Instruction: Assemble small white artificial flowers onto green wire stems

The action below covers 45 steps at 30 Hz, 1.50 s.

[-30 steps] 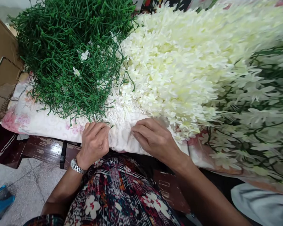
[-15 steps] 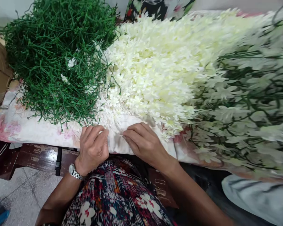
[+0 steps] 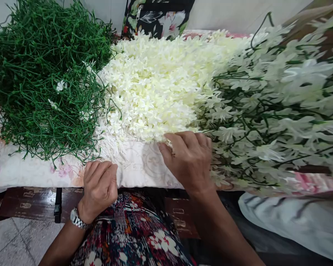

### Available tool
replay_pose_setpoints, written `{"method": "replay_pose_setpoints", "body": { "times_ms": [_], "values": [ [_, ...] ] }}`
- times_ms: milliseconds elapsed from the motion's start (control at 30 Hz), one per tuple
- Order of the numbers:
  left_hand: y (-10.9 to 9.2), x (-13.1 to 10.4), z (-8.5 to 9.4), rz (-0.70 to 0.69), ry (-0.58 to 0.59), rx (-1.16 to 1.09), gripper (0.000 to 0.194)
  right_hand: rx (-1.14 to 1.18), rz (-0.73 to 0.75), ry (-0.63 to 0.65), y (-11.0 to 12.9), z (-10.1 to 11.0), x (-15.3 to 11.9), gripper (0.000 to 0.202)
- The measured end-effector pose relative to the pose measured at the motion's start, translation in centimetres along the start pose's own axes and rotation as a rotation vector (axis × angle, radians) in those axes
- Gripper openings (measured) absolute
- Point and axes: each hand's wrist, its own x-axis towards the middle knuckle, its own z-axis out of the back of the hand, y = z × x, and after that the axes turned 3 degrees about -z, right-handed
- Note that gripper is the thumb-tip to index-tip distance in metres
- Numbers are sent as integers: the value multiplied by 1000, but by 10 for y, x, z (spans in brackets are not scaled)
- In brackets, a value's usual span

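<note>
My left hand [image 3: 100, 184], with a metal watch [image 3: 79, 218] on its wrist, is closed in a loose fist above the cloth's front edge. Whatever lies inside its fingers is hidden. At the near edge of a pile of white artificial blossoms [image 3: 155, 96], my right hand [image 3: 187, 160] has its fingers curled down, thumb close to the index finger. Its fingertips are partly covered, so what they pinch does not show clearly. A heap of green plastic stems [image 3: 44, 81] lies to the left, a few white blossoms on it.
White-flowered sprays with green stems [image 3: 255, 125] cover the right side. Thin white strands [image 3: 111, 144] lie between the heaps on the floral cloth [image 3: 138, 162]. A black floral bag [image 3: 158, 18] stands at the back. Pale fabric [image 3: 288, 221] shows at lower right.
My right hand has moved away from the left one, rightward and forward, to the blossom pile's edge. The left hand stays closed near the cloth's edge. The view has swung to the right.
</note>
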Motion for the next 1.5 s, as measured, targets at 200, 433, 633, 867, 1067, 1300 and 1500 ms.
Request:
{"method": "replay_pose_setpoints", "body": {
  "times_ms": [200,433,633,867,1067,1300,1500],
  "values": [
    [-3,-2,0,10,-3,-40,22,103,-9,-9,3,-3,-5,4],
    [-23,10,2,244,53,-523,21,544,47,-4,26,8,-16,10],
    [-30,13,3,557,184,-893,29,997,32,82,56,22,-23,18],
    [-24,8,10,488,137,-1037,6,1481,-216,430,65,23,-32,12],
    [-32,5,8,622,50,-958,6,1505,-376,522,69,24,-35,8],
    [-32,3,3,807,-43,-928,4,1474,-412,487,73,24,-35,14],
    [-30,0,3,760,-22,-909,2,1439,-339,567,72,21,-29,20]
  ]
}}
